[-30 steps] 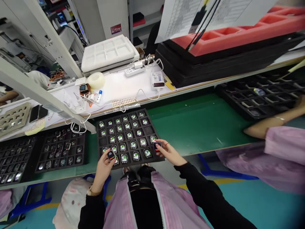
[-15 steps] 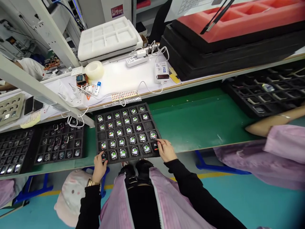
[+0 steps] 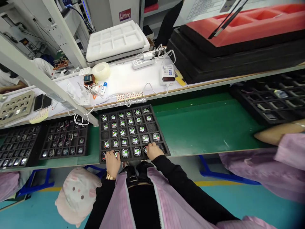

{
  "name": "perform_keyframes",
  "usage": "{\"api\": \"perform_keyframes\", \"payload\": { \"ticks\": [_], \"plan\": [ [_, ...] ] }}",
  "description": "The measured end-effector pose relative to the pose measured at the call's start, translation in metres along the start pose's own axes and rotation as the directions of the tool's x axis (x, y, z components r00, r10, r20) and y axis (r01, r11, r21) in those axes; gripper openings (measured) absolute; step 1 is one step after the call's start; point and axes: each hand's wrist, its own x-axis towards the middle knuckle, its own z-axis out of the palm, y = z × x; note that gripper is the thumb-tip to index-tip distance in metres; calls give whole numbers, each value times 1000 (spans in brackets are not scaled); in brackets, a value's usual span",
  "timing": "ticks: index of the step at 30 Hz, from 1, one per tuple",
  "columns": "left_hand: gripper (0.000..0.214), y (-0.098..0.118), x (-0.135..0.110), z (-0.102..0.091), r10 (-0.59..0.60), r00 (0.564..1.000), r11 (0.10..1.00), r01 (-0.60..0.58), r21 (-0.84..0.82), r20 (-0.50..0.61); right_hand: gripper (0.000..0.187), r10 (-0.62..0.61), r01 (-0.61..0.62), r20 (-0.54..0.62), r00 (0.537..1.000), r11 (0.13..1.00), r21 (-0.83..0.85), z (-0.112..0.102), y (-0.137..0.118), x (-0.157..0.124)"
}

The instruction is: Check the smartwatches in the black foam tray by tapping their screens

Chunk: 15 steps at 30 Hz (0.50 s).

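Observation:
A black foam tray (image 3: pixel 152 128) of square smartwatches lies on the green bench before me. Most of the screens are lit in white and green. At the front row's left end, my left hand (image 3: pixel 112 163) has its fingers curled at a smartwatch (image 3: pixel 116 153), second from the corner. My right hand (image 3: pixel 154 151) grips another smartwatch (image 3: pixel 145 149) near the front right, which its fingers partly cover. Beside that hand, a dark-screened watch (image 3: pixel 161 147) sits in the corner compartment.
Two more watch trays (image 3: pixel 64 140) stand to the left, and another tray (image 3: pixel 271 95) to the right near a co-worker's arm (image 3: pixel 278 135). A shelf above holds tape (image 3: pixel 101 71), cables, a white device (image 3: pixel 167 74) and foam trays. A metal post (image 3: pixel 59 92) rises at the left.
Both hands have moved inward from the front corner watches to the neighbouring ones: my left hand rightward, my right hand leftward. The view has shifted slightly.

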Motion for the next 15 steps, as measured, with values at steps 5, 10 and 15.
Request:
{"api": "perform_keyframes", "payload": {
  "ticks": [5, 10, 15],
  "plan": [
    [39, -3, -1, -2, 58, 994, 993, -48, -105, 93, 35, -22, 22, 12, 1000, 999, -26, -3, -1, -1],
    [44, -13, 0, -16, 117, 970, 964, -59, -260, 211, 34, -26, 26, 30, 999, 1000, 8, -1, -2, -2],
    [46, -20, 7, -19, 125, 939, 919, 12, -393, 321, 24, -55, 44, 74, 996, 989, 144, -3, 3, 0]
  ]
}}
